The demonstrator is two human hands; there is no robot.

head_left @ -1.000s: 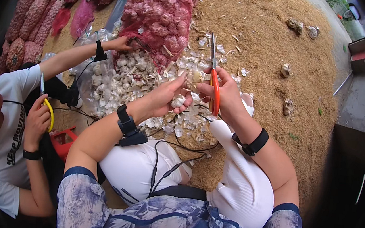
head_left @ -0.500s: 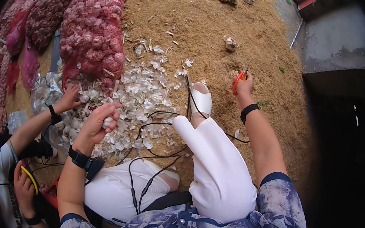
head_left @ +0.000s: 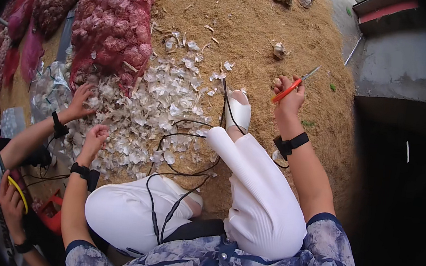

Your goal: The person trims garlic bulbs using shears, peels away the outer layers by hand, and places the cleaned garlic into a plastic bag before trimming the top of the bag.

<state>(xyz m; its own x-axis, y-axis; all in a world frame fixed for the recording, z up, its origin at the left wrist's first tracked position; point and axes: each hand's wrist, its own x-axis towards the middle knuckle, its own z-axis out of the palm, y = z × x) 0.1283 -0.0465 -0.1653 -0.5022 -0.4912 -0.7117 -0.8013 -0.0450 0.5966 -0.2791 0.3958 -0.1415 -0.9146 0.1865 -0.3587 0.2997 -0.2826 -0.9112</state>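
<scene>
My right hand (head_left: pixel 290 95) is closed around scissors (head_left: pixel 288 90) with red-orange handles, their blades pointing up and to the right over the chaff-covered floor. Just above the heap of white garlic skins and bulbs (head_left: pixel 137 109) is my left hand (head_left: pixel 95 141), fingers loosely bent and slightly apart, with no bulb visible in it. Close by, a co-worker's hand (head_left: pixel 81 103) reaches into the heap beside a red mesh sack of garlic (head_left: pixel 115 24). The co-worker's other hand (head_left: pixel 11 200) holds yellow-handled scissors (head_left: pixel 19 193).
More filled mesh sacks (head_left: pixel 55 2) stand at the far left, near a clear plastic bag (head_left: pixel 52 85). Black cables (head_left: pixel 156 200) run across my white trousers (head_left: pixel 262 206). A lone garlic bulb (head_left: pixel 279 50) lies ahead on the chaff. A concrete ledge (head_left: pixel 402 64) is at right.
My left hand has moved left and down to the heap, and the garlic bulb it held no longer shows. The scissors in my right hand have tilted rightward. The co-worker's scissors hand shifted left.
</scene>
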